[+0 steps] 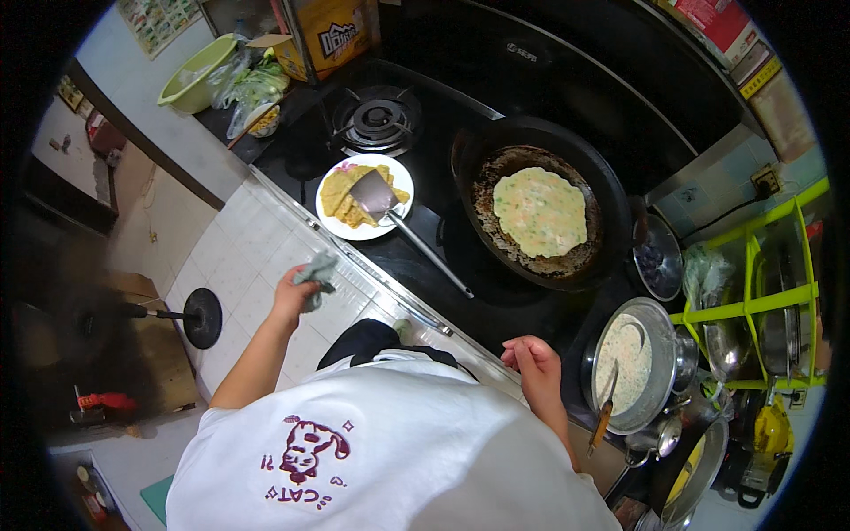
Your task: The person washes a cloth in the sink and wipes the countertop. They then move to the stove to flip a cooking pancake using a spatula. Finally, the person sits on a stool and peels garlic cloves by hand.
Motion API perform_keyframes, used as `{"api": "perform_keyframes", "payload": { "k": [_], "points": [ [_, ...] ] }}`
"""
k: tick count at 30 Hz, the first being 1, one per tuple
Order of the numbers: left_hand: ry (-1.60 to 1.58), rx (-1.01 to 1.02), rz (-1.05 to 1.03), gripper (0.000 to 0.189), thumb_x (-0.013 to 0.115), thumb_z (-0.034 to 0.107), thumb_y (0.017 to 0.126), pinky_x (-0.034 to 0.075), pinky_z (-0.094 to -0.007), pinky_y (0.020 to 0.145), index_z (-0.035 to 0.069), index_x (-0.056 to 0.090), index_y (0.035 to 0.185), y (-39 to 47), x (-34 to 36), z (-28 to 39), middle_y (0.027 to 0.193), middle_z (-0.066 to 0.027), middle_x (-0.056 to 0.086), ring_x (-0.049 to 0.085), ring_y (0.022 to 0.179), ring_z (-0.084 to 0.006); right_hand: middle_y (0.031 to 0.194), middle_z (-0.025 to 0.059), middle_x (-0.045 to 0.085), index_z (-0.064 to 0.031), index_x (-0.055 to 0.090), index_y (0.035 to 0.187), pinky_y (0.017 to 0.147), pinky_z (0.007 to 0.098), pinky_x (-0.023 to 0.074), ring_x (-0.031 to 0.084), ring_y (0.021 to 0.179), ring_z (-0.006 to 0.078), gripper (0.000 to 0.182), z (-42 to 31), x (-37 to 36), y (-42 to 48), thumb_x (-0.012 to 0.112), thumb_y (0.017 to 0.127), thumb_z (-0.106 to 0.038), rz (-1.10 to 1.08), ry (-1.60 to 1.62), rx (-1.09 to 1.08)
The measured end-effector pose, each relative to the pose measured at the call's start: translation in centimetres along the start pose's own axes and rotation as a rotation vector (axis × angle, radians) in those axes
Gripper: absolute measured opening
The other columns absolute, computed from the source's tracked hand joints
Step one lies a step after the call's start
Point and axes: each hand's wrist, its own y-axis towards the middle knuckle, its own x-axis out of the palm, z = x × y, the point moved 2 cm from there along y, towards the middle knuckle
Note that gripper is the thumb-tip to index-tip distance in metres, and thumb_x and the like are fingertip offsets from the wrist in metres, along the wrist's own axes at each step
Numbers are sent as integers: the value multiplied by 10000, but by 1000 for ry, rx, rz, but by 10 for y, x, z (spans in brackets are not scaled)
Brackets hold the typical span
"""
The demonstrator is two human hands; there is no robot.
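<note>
My left hand (293, 292) grips a crumpled grey-green cloth (317, 279) over the floor, left of the counter edge. My right hand (534, 358) is loosely curled at the counter's front edge and holds nothing that I can see. A round pancake with green and orange bits (540, 211) lies flat in a dark wok (597, 265) on the stove. To the wok's left, folded pancakes (339, 199) sit on a white plate (335, 229). A metal spatula (375, 194) rests its blade on them, its handle reaching over the black stove top.
A metal bowl of speckled batter (624, 372) with a wooden-handled utensil (603, 421) stands at the right. Behind it are a bowl of dark pieces (657, 265) and a green rack (783, 302). A bare gas burner (377, 119), a small bowl (263, 121) and a green basin (199, 73) are at the back left.
</note>
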Motion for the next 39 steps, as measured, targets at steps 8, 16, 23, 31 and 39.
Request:
{"api": "perform_keyframes", "payload": {
  "k": [8, 16, 23, 31, 39],
  "points": [
    [-202, 307, 256, 393, 560, 27, 772, 454, -273, 754, 46, 487, 1157, 68, -24, 42, 968, -63, 595, 570, 849, -155, 743, 49, 605, -4, 617, 896, 635, 222, 455, 556, 676, 96, 158, 37, -18, -2, 519, 879, -127, 107, -161, 8],
    [-49, 482, 166, 405, 574, 1, 764, 430, -256, 801, 52, 502, 1160, 158, -17, 100, 1050, -56, 569, 537, 942, -145, 846, 93, 616, -43, 618, 982, 630, 266, 462, 582, 722, 154, 206, 67, 27, 21, 581, 831, -179, 219, -387, 64],
    [750, 859, 228, 400, 634, 75, 710, 378, -370, 919, 86, 558, 1103, 243, -30, 98, 1145, -138, 541, 503, 1056, -312, 1200, 134, 502, -81, 489, 1205, 943, 386, 367, 450, 1110, 325, 433, 40, 98, 98, 593, 799, -188, 193, -945, -179],
    [926, 901, 224, 373, 563, 372, 821, 353, -392, 927, 109, 588, 1086, 264, -29, 79, 1157, -151, 527, 464, 1092, -318, 965, 104, 566, -69, 542, 1108, 814, 376, 434, 520, 940, 290, 407, 72, 129, 140, 625, 716, -136, 215, -1279, -187],
    [1010, 906, 258, 371, 551, 358, 823, 340, -405, 935, 111, 574, 1098, 264, -19, 79, 1178, -134, 516, 450, 1108, -311, 916, 100, 566, -52, 596, 979, 676, 370, 478, 575, 811, 293, 242, 23, 139, 92, 600, 764, -162, 178, -966, 40]
  ]
}}
